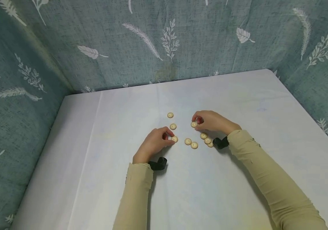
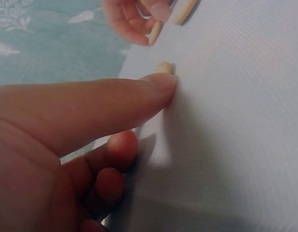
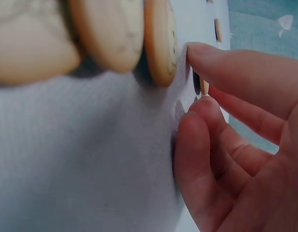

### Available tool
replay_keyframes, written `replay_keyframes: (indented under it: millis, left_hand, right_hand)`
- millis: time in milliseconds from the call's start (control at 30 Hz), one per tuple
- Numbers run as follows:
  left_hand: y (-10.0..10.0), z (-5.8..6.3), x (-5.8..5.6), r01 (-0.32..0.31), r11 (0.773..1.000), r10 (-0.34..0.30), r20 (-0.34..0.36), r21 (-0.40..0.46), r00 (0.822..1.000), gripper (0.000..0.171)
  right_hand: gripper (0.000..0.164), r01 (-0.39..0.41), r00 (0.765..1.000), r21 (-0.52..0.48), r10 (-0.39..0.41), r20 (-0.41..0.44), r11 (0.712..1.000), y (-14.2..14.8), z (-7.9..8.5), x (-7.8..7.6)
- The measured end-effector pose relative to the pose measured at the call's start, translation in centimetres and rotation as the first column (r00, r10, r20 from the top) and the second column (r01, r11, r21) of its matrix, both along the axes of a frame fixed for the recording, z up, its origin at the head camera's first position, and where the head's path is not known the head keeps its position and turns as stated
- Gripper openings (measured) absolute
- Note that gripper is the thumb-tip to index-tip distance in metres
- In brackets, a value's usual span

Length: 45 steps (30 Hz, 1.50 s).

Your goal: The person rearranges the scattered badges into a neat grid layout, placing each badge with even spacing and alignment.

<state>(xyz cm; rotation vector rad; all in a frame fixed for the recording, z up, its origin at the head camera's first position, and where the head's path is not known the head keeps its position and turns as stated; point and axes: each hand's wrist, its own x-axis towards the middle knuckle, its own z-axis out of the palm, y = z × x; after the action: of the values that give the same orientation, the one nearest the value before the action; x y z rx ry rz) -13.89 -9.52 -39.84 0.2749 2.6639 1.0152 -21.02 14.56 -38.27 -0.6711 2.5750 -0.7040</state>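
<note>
Small round wooden discs with dark markings lie on the white table. My left hand pinches one wooden disc at its edge, thumb on the near side and index finger on the far side. In the left wrist view that disc peeks out beyond the thumb tip, close over the cloth. Farther right, my right hand holds another wooden disc between thumb and fingertips. The right wrist view shows only a sliver of this disc; the fingers hide the rest.
Two discs, an upper one and a lower one, lie beyond my left hand. Another pair, one disc beside another, sits between the hands. Several discs bunch up beside the right wrist's black camera. Patterned green curtains surround the table.
</note>
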Motion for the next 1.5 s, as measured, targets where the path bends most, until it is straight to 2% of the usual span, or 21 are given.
replay_keyframes:
  millis: [433,833,1100,1500]
  left_hand:
    - [0.0,0.3,-0.5,0.0,1.0,0.0,0.001,0.001,1.0,0.017]
    - [-0.1,0.3,-0.4,0.004,1.0,-0.005,-0.011,-0.012,1.0,0.016]
    - [-0.1,0.4,-0.2,-0.007,1.0,0.007,0.004,-0.007,1.0,0.015]
    - [0.0,0.4,0.0,-0.003,1.0,0.003,0.003,-0.013,1.0,0.015]
  right_hand:
    - [0.025,0.004,1.0,-0.021,-0.004,0.013,1.0,0.0,0.3,-0.6]
    - [0.023,0.011,1.0,0.034,-0.011,0.005,0.999,-0.9,0.3,-1.9]
    - [0.023,0.027,0.999,0.076,-0.03,0.041,0.997,-1.8,0.6,-2.7]
    - [0.023,0.054,0.998,0.059,-0.055,0.016,0.997,-2.8,0.7,-3.6]
